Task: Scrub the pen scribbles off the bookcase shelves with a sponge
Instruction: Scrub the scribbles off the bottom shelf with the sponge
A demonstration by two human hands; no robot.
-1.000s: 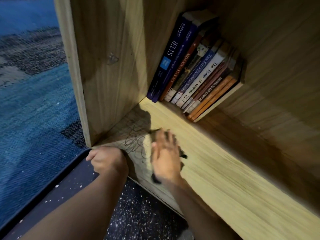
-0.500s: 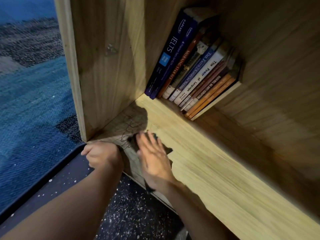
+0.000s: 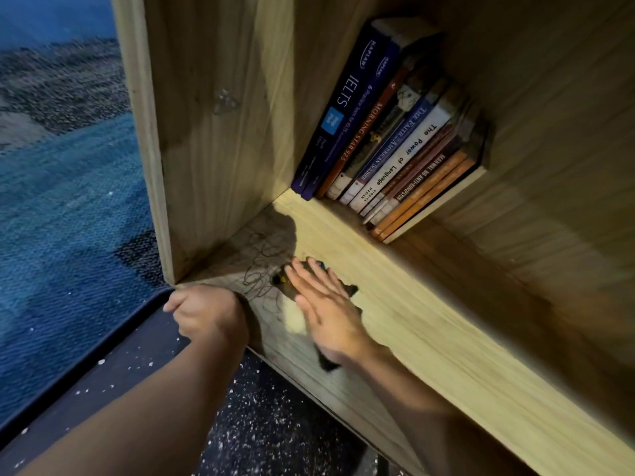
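Dark pen scribbles point(image 3: 261, 266) cover the left end of the light wooden shelf point(image 3: 429, 338), near the side panel. My right hand point(image 3: 326, 310) lies flat with straight fingers, pressing a dark sponge point(image 3: 285, 281) onto the shelf just right of the scribbles; most of the sponge is hidden under the palm. My left hand point(image 3: 206, 312) curls round the shelf's front left corner.
A row of books point(image 3: 388, 142) leans against the left side panel point(image 3: 213, 132) at the back of the shelf. Blue carpet point(image 3: 68, 218) lies to the left. A dark speckled floor strip point(image 3: 240, 424) runs below the shelf's front edge.
My right hand slid the sponge left toward the scribbles, then a little back to the right. The left hand kept its grip on the corner.
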